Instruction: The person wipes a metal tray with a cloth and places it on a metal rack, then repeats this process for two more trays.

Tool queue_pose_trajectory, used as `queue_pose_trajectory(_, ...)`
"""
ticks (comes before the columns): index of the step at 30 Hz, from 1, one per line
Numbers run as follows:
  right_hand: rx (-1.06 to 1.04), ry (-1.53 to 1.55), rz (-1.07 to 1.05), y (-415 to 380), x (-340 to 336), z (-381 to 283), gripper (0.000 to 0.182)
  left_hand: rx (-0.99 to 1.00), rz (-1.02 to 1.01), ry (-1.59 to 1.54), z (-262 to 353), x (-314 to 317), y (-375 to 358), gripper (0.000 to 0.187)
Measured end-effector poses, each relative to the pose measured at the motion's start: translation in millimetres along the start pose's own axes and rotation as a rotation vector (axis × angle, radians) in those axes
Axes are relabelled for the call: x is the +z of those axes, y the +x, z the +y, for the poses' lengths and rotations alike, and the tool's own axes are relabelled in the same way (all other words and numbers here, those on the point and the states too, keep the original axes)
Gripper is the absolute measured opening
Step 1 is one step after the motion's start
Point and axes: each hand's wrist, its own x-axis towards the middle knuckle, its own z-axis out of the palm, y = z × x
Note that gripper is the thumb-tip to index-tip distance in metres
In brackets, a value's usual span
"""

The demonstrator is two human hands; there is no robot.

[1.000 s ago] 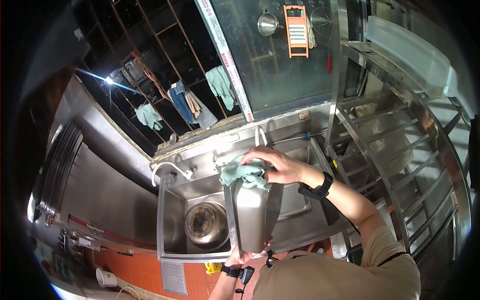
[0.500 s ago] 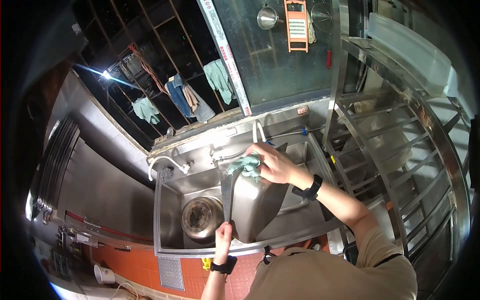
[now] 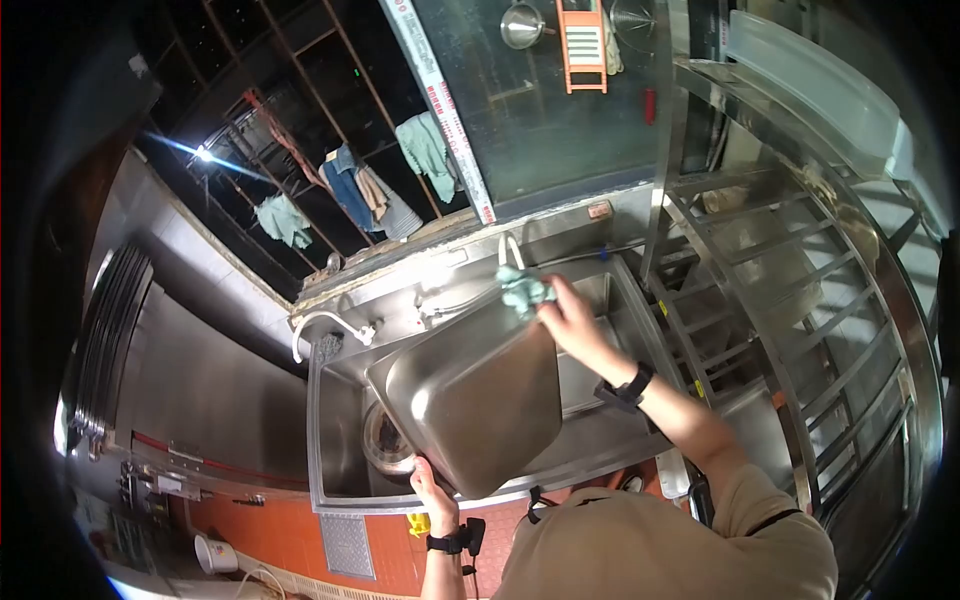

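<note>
A deep rectangular stainless steel pan point(image 3: 490, 410) is held tilted over the double sink point(image 3: 338, 440), its outer bottom facing up toward me. My left hand point(image 3: 432, 490) is closed on the pan's rim at the near left corner. A crumpled pale green cloth point(image 3: 524, 290) is bunched in my right hand point(image 3: 572, 318), at the far edge of the pan. Below the pan, a round metal pot point(image 3: 380, 440) sits in the left basin, partly covered from view.
Two white curved faucets point(image 3: 325, 320) rise along the sink's back. A metal rack point(image 3: 800, 290) stands on the right. Cloths point(image 3: 430, 155) hang on the window bars. A grater point(image 3: 584, 45) and a funnel point(image 3: 521, 26) hang on the glass.
The pan has turned so that its bottom faces up more, and its rim has swung left with my left hand. My right hand and the cloth have shifted right and away from me.
</note>
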Motion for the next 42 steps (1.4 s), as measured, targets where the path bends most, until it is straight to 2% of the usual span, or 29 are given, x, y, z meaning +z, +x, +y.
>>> queue_pose_trajectory(1,0.164,0.202,-0.029,-1,0,6,0.036,-0.057,-0.01,0.031,-2,-6,0,0.05)
queue_pose_trajectory(3,0.198,0.161,-0.032,-7,5,6,0.035,0.141,0.049,0.15,-24,-11,11,0.053)
queue_pose_trajectory(5,-0.165,-0.25,0.036,-9,12,-12,0.034,0.211,-0.046,0.238,-27,-11,15,0.053)
queue_pose_trajectory(8,-0.293,-0.219,-0.062,-24,28,-46,0.041,0.25,-0.124,0.349,-10,6,6,0.053)
queue_pose_trajectory(10,-0.352,-0.156,-0.192,-23,31,-59,0.043,0.235,-0.111,0.363,-13,7,7,0.052)
queue_pose_trajectory(12,-0.306,-0.049,-0.306,-16,28,-51,0.044,0.073,-0.111,0.247,-29,-15,18,0.047)
queue_pose_trajectory(14,-0.304,-0.116,-0.293,-1,18,-19,0.044,-0.06,-0.083,0.091,-14,-8,8,0.06)
queue_pose_trajectory(15,-0.307,-0.097,-0.275,3,13,2,0.043,-0.06,-0.081,0.09,-9,-3,7,0.06)
queue_pose_trajectory(17,0.276,0.37,-0.358,-3,2,38,0.048,-0.083,0.022,-0.128,-4,1,5,0.051)
queue_pose_trajectory(18,0.413,0.442,-0.366,-14,-5,30,0.05,-0.113,-0.096,-0.166,-9,-9,10,0.061)
queue_pose_trajectory(19,0.554,0.463,-0.379,-24,-7,10,0.049,-0.116,-0.088,-0.17,-6,-6,10,0.061)
queue_pose_trajectory(23,0.133,0.116,-0.276,-98,13,12,0.041,-0.132,-0.149,-0.396,-2,-1,24,0.072)
queue_pose_trajectory(25,0.289,0.223,-0.327,-131,11,24,0.042,-0.115,-0.142,-0.423,-1,-10,34,0.072)
queue_pose_trajectory(26,0.477,0.31,-0.348,-140,8,16,0.044,-0.137,-0.101,-0.412,1,-11,35,0.072)
queue_pose_trajectory(27,0.483,0.313,-0.364,-140,10,15,0.044,-0.138,-0.084,-0.414,0,-15,35,0.072)
queue_pose_trajectory(29,0.312,0.163,-0.274,-138,12,17,0.049,-0.206,-0.14,-0.359,-11,-25,40,0.071)
queue_pose_trajectory(32,0.153,0.183,-0.268,-89,16,18,0.053,-0.286,-0.199,-0.347,-21,-26,33,0.069)
queue_pose_trajectory(33,0.308,0.191,-0.328,-73,10,17,0.052,-0.305,-0.247,-0.346,-21,-21,29,0.068)
queue_pose_trajectory(36,0.397,0.318,-0.41,-56,3,19,0.05,-0.31,-0.269,-0.417,-20,-12,24,0.065)
queue_pose_trajectory(38,0.23,0.232,-0.332,-64,2,8,0.048,-0.343,-0.219,-0.526,-15,-5,25,0.062)
queue_pose_trajectory(41,0.071,0.056,-0.143,-96,18,-6,0.055,-0.381,-0.162,-0.663,-7,7,29,0.06)
queue_pose_trajectory(42,0.025,-0.015,-0.157,-101,25,-20,0.057,-0.427,-0.131,-0.69,-10,9,33,0.06)
